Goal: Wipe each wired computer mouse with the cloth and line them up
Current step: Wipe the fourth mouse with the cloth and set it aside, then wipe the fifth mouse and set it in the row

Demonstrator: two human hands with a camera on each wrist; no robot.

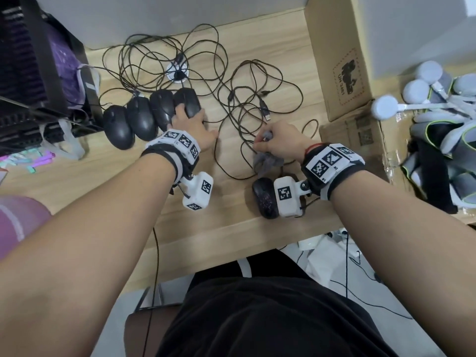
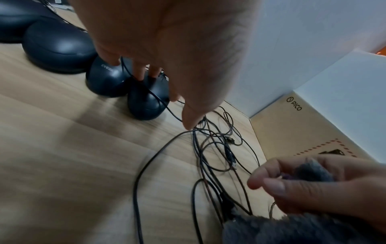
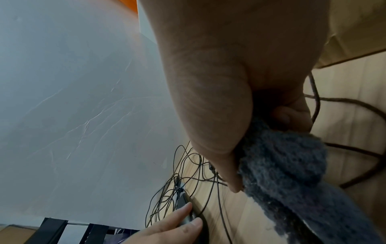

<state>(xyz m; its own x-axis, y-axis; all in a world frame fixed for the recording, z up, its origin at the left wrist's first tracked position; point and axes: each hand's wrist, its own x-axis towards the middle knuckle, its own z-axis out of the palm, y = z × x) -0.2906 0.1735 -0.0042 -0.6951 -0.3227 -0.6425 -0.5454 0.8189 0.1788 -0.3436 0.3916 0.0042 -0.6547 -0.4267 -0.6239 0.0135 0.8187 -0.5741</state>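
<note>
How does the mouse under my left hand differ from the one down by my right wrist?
The mouse under the left hand ends a row, against its neighbour; the mouse by the right wrist lies alone near the desk's front edge. The left hand touches the first; no hand touches the second. The first looks plain black, the second speckled. Both are dark and lie on the wooden desk.

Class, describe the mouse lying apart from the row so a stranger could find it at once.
Start at the wooden desk and go to its near edge, below the right hand gripping the cloth. There lies a black mouse, partly behind the white wrist camera. Unlike the row of four mice by the left hand, it lies alone and shows faint pinkish speckles.
</note>
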